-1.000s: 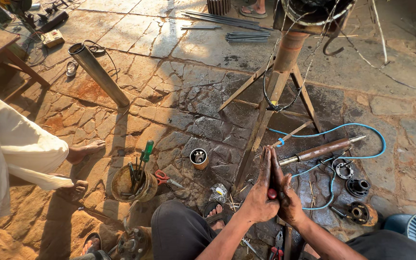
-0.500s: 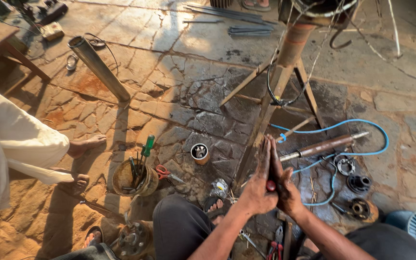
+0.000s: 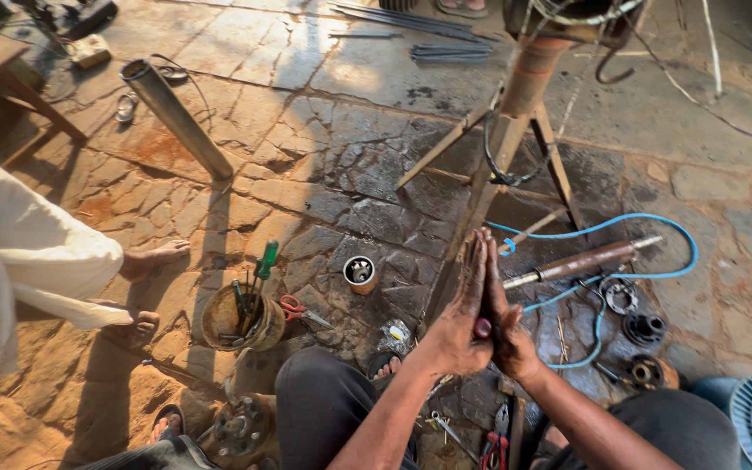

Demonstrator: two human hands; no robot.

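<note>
Pressing flat together, left hand (image 3: 459, 318) and right hand (image 3: 508, 326) are sandwiching a thin red-tipped rod (image 3: 483, 327) upright; just right, a brown cylindrical shaft (image 3: 580, 261) and dark round parts (image 3: 644, 329) are lying unassembled.

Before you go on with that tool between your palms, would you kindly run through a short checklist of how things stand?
1. Left hand and right hand pressed flat together: ok.
2. Red-handled tool pinched between the palms: ok.
3. Tool's tip: cannot tell, hidden by the fingers.
4. Blue hose free of the hands: ok.
5. Tool bucket beside the left knee: ok.
6. Other person's bare feet apart from the hands: ok.
</note>
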